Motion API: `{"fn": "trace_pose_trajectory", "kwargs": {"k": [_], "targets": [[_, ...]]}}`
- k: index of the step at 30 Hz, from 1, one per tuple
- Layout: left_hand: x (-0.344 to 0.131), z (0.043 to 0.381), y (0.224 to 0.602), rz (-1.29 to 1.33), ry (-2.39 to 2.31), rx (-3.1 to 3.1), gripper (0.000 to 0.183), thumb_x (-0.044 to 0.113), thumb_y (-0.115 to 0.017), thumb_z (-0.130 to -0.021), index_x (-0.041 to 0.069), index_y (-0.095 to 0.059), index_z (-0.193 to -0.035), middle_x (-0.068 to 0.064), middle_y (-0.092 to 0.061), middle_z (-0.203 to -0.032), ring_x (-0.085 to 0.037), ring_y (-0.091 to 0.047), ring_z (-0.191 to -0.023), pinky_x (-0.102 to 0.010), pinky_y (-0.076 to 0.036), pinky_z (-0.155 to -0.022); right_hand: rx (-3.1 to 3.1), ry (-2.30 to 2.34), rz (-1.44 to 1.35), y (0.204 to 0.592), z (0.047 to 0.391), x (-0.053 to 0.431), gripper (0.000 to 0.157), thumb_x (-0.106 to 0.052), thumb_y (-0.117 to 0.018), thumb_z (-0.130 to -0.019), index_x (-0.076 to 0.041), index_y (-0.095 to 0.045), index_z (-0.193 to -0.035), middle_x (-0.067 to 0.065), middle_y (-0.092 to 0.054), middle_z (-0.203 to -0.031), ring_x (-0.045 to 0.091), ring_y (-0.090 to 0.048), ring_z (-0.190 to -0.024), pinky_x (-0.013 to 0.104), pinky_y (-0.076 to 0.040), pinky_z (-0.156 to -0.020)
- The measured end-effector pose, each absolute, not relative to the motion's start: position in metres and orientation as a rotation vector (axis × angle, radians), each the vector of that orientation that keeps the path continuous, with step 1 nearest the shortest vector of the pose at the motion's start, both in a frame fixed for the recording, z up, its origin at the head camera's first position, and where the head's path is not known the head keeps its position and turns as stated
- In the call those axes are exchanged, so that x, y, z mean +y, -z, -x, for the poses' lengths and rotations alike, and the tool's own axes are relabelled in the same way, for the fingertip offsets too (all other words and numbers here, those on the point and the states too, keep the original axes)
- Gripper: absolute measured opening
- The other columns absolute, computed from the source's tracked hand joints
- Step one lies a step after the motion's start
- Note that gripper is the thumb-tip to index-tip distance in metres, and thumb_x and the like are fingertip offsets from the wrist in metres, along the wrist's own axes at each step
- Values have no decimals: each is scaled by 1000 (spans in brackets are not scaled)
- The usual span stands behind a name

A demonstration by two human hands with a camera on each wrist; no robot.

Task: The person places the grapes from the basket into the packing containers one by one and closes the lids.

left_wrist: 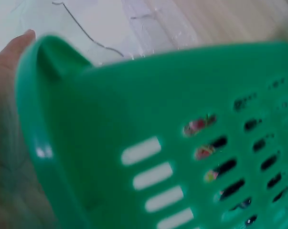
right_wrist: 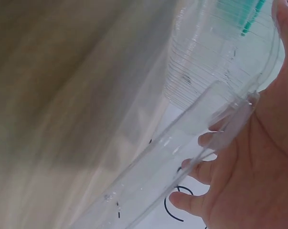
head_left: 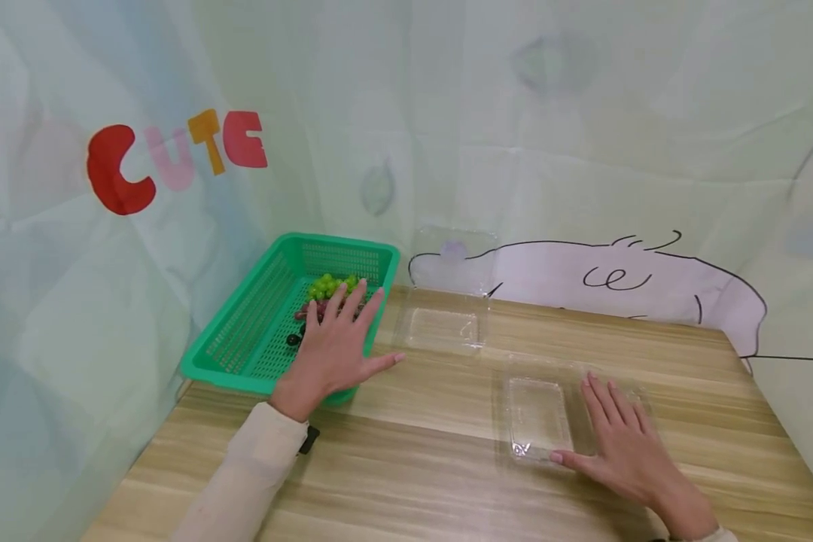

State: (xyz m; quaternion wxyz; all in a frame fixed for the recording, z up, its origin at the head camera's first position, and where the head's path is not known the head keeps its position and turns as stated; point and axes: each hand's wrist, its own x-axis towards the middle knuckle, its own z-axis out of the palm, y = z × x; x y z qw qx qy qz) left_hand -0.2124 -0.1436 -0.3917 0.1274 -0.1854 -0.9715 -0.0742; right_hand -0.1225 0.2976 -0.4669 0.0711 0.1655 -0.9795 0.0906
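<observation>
My left hand (head_left: pixel 330 348) is spread, fingers straight, over the right side of a green plastic basket (head_left: pixel 233 381). Green grapes (head_left: pixel 324 286), reddish grapes (head_left: pixel 302 312) and black grapes (head_left: pixel 293 340) lie in the basket, partly hidden by that hand. The basket's slotted wall (left_wrist: pixel 134 100) fills most of the left wrist view. With fingers extended, my right hand (head_left: pixel 625 446) rests at the right half of an opened clear plastic box (head_left: pixel 538 412). In the right wrist view, the fingers (right_wrist: pixel 194 202) are beside the box's clear rim (right_wrist: pixel 182 157).
Another opened clear plastic box (head_left: pixel 443 327) stands at the back of the wooden table (head_left: pixel 420 467), its lid upright near the wall cloth. Printed cloth (head_left: pixel 583 150) encloses the table at the back and left.
</observation>
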Motion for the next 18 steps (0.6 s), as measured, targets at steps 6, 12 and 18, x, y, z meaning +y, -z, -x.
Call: {"fn": "trace_pose_trajectory", "kwargs": {"k": [6, 12, 18], "targets": [[-152, 217, 386, 500, 246, -2860, 100, 78, -53, -87, 22, -20, -163, -12, -19, -169, -41, -14, -154, -77, -14, -114, -2963, -298, -504, 460, 125, 298, 118, -73, -66, -82, -2, -15, -161, 20, -17, -167, 47, -15, -152, 75, -18, -112], [-162, 219, 381, 462, 284, -2885, 98, 75, -56, -88, 23, -20, -163, -11, -17, -169, -41, -13, -155, -78, -12, -114, -2944, -283, -510, 463, 126, 296, 118, -74, -66, -81, -3, -17, -161, 19, -22, -166, 45, -18, -152, 73, -22, -111], [-172, 222, 373, 452, 279, -2902, 95, 71, -56, -91, 21, -20, -163, -13, -16, -169, -42, -11, -154, -79, -11, -113, -2941, -304, -513, 464, 125, 296, 121, -72, -68, -81, -3, -12, -162, 20, -20, -167, 44, -15, -153, 74, -21, -111]]}}
